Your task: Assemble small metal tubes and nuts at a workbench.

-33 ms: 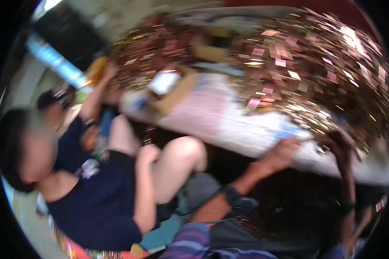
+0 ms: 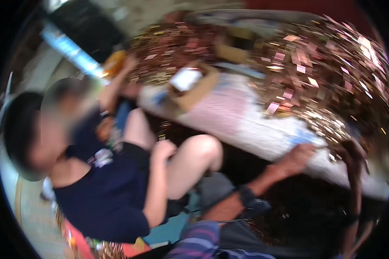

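Note:
My left hand [image 2: 299, 158] is closed at the near edge of a pale sack-like cloth [image 2: 268, 129], fingertips pressed together. Whatever sits in them is too small and smeared to name. To its right, my right hand [image 2: 354, 156] hangs bent at the wrist, its fingers blurred by motion. Both hands are beside a small heap of shiny metal-looking bits [image 2: 326, 125]. Behind that heap spreads a large pile of flat, coppery and pinkish pieces [image 2: 307, 69].
On the left sits a person in a dark shirt [image 2: 112, 194], knees against the work surface. Another person's arm [image 2: 119, 84] reaches to a second coppery pile [image 2: 173, 47]. An open cardboard box [image 2: 199, 93] holds something white; another small box [image 2: 233, 47] stands behind.
The whole view has shifted, so everything appears farther right and mostly a little lower. My hands keep their places relative to the heap.

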A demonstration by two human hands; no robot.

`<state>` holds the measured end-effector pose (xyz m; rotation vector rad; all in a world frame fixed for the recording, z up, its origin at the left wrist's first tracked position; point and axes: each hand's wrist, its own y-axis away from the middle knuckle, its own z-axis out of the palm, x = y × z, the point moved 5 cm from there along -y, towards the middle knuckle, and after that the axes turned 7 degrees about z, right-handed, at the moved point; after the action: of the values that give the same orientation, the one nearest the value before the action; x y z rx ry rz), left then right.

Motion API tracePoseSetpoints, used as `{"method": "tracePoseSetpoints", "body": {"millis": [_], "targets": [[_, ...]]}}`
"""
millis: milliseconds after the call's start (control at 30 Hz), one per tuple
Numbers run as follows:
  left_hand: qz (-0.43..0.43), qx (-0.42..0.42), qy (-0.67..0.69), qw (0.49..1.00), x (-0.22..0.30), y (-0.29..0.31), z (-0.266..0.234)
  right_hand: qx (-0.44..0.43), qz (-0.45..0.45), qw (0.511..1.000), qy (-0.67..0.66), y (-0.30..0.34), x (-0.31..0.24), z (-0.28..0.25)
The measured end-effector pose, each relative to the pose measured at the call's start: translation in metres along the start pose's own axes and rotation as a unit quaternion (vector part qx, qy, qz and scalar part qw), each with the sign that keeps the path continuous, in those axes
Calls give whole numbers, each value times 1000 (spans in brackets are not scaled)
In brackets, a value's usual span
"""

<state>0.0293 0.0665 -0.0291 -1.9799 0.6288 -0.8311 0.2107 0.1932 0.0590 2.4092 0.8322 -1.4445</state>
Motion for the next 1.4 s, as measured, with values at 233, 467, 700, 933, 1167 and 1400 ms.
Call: {"method": "tracePoseSetpoints", "body": {"millis": [233, 467, 700, 933, 1167, 1400], "targets": [[-325, -92, 144, 930, -6, -1, -2, -34, 51, 996, -58, -7, 57, 8], [-275, -77, 144, 947, -5, -3, 12, -27, 25, 999, -30, 3, 44, -4], [-316, -89, 281, 902, -10, 6, -18, -20, -44, 997, 59, -2, -9, 22], [-371, -138, 151, 906, 0, -21, -18, -72, -37, 996, 46, 3, -19, 11], [-324, -141, 118, 928, 7, -19, -18, -57, -137, 966, 210, 10, -12, 16], [-375, -177, 126, 901, 5, -23, -19, -89, -72, 988, 106, 7, -6, 17]]}}
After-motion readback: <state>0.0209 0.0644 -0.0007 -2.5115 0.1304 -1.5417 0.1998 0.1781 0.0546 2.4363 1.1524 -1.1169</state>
